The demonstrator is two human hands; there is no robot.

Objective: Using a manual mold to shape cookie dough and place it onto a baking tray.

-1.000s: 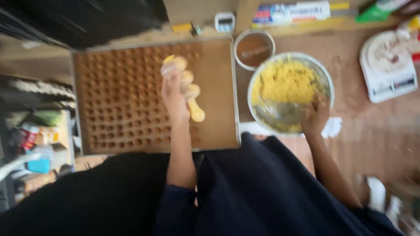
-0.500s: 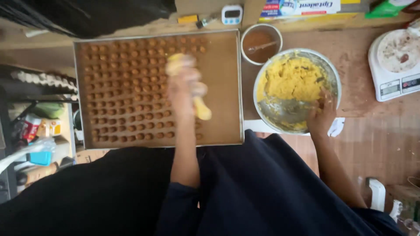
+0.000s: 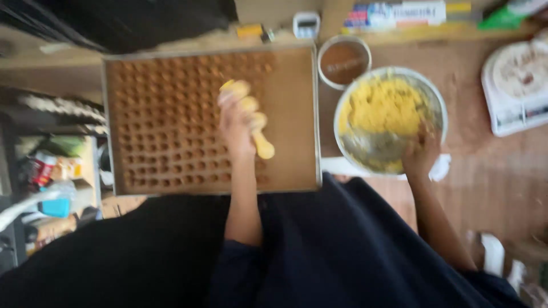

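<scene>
Two hands at work. Left hand [image 3: 238,117], coated in yellow dough [image 3: 256,126], hovers over baking tray [image 3: 297,114] above rows of small brown balls [image 3: 165,131]; grip unclear through blur. Right hand [image 3: 421,154] grasps near rim of metal bowl [image 3: 438,108] holding yellow mixture [image 3: 382,105], right of tray.

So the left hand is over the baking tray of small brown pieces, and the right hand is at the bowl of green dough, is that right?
Not quite: the dough in the metal bowl is yellow, not green, as the head view shows. The rest holds: the left hand is over the baking tray of small brown pieces, and the right hand is at the bowl.
</scene>
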